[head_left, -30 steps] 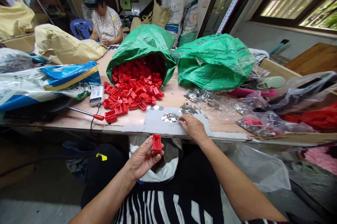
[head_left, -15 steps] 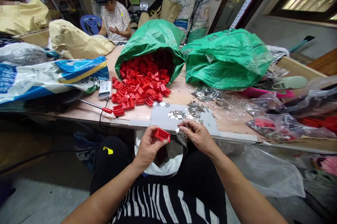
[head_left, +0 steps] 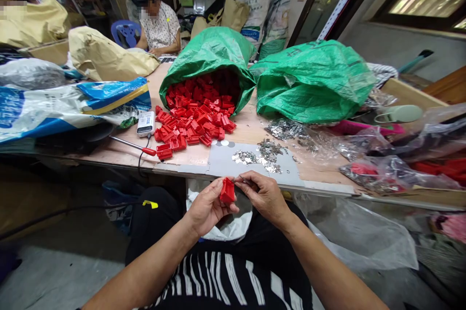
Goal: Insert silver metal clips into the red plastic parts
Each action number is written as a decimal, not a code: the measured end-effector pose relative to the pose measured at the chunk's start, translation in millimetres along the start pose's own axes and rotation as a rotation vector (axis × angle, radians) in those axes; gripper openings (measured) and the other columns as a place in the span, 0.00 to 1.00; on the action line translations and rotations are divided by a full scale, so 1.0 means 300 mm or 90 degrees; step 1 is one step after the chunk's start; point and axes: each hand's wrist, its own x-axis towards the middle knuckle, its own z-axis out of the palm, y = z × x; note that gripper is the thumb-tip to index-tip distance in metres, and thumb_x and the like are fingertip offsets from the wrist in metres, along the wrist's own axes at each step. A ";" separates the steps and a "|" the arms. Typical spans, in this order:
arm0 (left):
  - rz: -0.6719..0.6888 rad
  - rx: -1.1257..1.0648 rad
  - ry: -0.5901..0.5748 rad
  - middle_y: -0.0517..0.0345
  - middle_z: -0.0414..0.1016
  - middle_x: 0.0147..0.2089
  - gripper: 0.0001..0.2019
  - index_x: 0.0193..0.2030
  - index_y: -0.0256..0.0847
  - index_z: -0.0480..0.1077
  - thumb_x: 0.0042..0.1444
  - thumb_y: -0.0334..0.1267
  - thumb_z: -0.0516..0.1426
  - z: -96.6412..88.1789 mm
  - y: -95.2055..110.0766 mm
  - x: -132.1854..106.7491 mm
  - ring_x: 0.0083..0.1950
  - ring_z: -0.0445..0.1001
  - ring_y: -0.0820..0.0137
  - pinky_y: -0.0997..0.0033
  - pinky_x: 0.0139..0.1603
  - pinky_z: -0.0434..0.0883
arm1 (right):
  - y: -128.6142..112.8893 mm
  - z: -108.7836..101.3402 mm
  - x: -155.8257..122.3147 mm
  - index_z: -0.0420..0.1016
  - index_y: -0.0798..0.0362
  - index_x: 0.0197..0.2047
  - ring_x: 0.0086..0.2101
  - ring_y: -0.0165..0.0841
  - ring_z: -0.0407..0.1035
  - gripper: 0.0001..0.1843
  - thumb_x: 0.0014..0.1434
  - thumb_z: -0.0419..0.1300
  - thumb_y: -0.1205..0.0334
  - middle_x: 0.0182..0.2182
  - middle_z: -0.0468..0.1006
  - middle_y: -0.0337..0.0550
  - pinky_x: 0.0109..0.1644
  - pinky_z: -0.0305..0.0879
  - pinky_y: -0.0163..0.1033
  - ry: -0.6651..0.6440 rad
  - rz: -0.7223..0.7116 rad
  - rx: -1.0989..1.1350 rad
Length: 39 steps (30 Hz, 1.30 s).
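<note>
My left hand (head_left: pixel 208 207) holds a small red plastic box-shaped part (head_left: pixel 227 190), tilted with its hollow side showing. Close against the part's right upper edge, my right hand (head_left: pixel 262 196) pinches a thin metal tool (head_left: pixel 243 180), mostly hidden by the fingers. Whether a small metal piece sits at its tip is too fine to make out. Just beyond my hands, many small shiny metal pieces (head_left: pixel 247 156) lie on a grey sheet (head_left: pixel 221 164) at the table's front edge. More red parts (head_left: pixel 192 123) spill from a green woven sack (head_left: pixel 211 48).
A second green sack (head_left: pixel 313 82) stands to the right, near clear bags of metal pieces (head_left: pixel 287 129). At left are a white power bank (head_left: pixel 146 123) with a cable and a red-handled screwdriver (head_left: pixel 145 151). Below my hands hangs a white bag (head_left: pixel 233 232). Another person (head_left: pixel 160 26) sits across the table.
My right hand has moved left, bringing the tool to the red part. My left hand has turned that part more upright. The person opposite has lowered a hand.
</note>
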 end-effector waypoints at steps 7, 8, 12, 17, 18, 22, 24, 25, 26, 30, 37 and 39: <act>-0.050 -0.070 0.020 0.52 0.72 0.31 0.13 0.42 0.32 0.68 0.62 0.42 0.52 0.001 -0.003 0.002 0.24 0.71 0.74 0.70 0.33 0.71 | 0.004 -0.004 -0.006 0.73 0.53 0.37 0.32 0.31 0.70 0.06 0.62 0.56 0.62 0.32 0.75 0.44 0.36 0.66 0.35 -0.020 -0.080 -0.039; -0.057 -0.074 0.025 0.52 0.72 0.30 0.13 0.42 0.32 0.68 0.63 0.42 0.51 0.002 -0.004 0.003 0.24 0.71 0.74 0.70 0.33 0.71 | 0.004 -0.005 -0.006 0.73 0.53 0.37 0.32 0.31 0.70 0.05 0.62 0.56 0.62 0.32 0.75 0.44 0.36 0.66 0.35 -0.020 -0.088 -0.041; -0.079 -0.073 0.043 0.52 0.71 0.29 0.14 0.41 0.31 0.67 0.64 0.42 0.49 0.005 -0.008 0.007 0.22 0.70 0.74 0.69 0.32 0.71 | 0.005 -0.013 -0.006 0.72 0.52 0.39 0.34 0.30 0.70 0.05 0.62 0.55 0.65 0.33 0.76 0.44 0.39 0.67 0.34 -0.037 -0.132 -0.051; -0.081 -0.041 0.033 0.51 0.72 0.28 0.14 0.40 0.31 0.67 0.63 0.44 0.51 -0.006 -0.026 0.006 0.22 0.70 0.74 0.70 0.31 0.70 | 0.011 -0.020 -0.009 0.73 0.53 0.41 0.36 0.29 0.71 0.06 0.62 0.56 0.67 0.35 0.76 0.43 0.40 0.67 0.34 -0.063 -0.184 -0.079; -0.080 -0.035 0.030 0.51 0.72 0.28 0.14 0.41 0.31 0.67 0.62 0.44 0.52 -0.009 -0.030 0.006 0.22 0.70 0.73 0.70 0.30 0.70 | 0.012 -0.020 -0.011 0.73 0.53 0.41 0.36 0.29 0.70 0.06 0.62 0.56 0.67 0.34 0.76 0.43 0.40 0.67 0.34 -0.064 -0.189 -0.087; -0.082 -0.035 0.022 0.52 0.72 0.28 0.14 0.40 0.31 0.67 0.62 0.43 0.52 -0.015 -0.039 0.004 0.22 0.70 0.73 0.69 0.31 0.70 | 0.014 -0.013 -0.015 0.74 0.54 0.40 0.35 0.29 0.70 0.06 0.62 0.56 0.66 0.33 0.75 0.44 0.39 0.66 0.34 -0.067 -0.193 -0.107; -0.079 -0.041 0.016 0.52 0.71 0.28 0.13 0.39 0.31 0.67 0.62 0.42 0.52 -0.017 -0.041 0.005 0.22 0.70 0.74 0.69 0.31 0.71 | 0.009 -0.013 -0.015 0.74 0.54 0.40 0.35 0.29 0.69 0.07 0.62 0.55 0.66 0.33 0.75 0.44 0.39 0.66 0.34 -0.082 -0.169 -0.091; -0.076 -0.041 0.011 0.53 0.71 0.28 0.13 0.39 0.31 0.68 0.62 0.43 0.52 -0.018 -0.041 0.005 0.22 0.70 0.74 0.69 0.31 0.71 | 0.004 -0.016 -0.015 0.74 0.54 0.39 0.35 0.29 0.69 0.07 0.62 0.55 0.65 0.33 0.75 0.44 0.40 0.65 0.34 -0.097 -0.149 -0.076; -0.073 -0.041 0.006 0.53 0.71 0.28 0.14 0.40 0.31 0.68 0.62 0.43 0.52 -0.019 -0.040 0.005 0.22 0.70 0.74 0.69 0.31 0.71 | -0.001 -0.021 -0.014 0.74 0.54 0.39 0.35 0.29 0.69 0.07 0.63 0.54 0.65 0.33 0.75 0.44 0.40 0.65 0.34 -0.117 -0.125 -0.059; -0.059 -0.040 -0.009 0.53 0.71 0.29 0.15 0.49 0.32 0.67 0.63 0.41 0.51 -0.023 -0.032 0.000 0.22 0.70 0.75 0.71 0.31 0.71 | -0.012 -0.053 -0.011 0.75 0.54 0.41 0.36 0.30 0.68 0.11 0.64 0.53 0.61 0.34 0.74 0.45 0.40 0.63 0.34 -0.206 -0.028 0.031; -0.043 -0.001 -0.011 0.53 0.72 0.29 0.21 0.62 0.36 0.57 0.64 0.39 0.49 -0.007 -0.017 -0.009 0.22 0.70 0.74 0.69 0.32 0.71 | 0.036 -0.061 -0.011 0.71 0.56 0.41 0.35 0.30 0.64 0.13 0.61 0.56 0.53 0.34 0.72 0.42 0.40 0.60 0.34 -0.163 0.130 0.161; -0.042 0.008 -0.015 0.53 0.72 0.29 0.21 0.62 0.36 0.56 0.64 0.40 0.49 -0.002 -0.018 -0.008 0.22 0.70 0.74 0.68 0.33 0.71 | 0.043 -0.047 -0.010 0.69 0.56 0.37 0.31 0.28 0.60 0.13 0.60 0.57 0.53 0.30 0.70 0.40 0.35 0.57 0.33 -0.171 0.140 0.146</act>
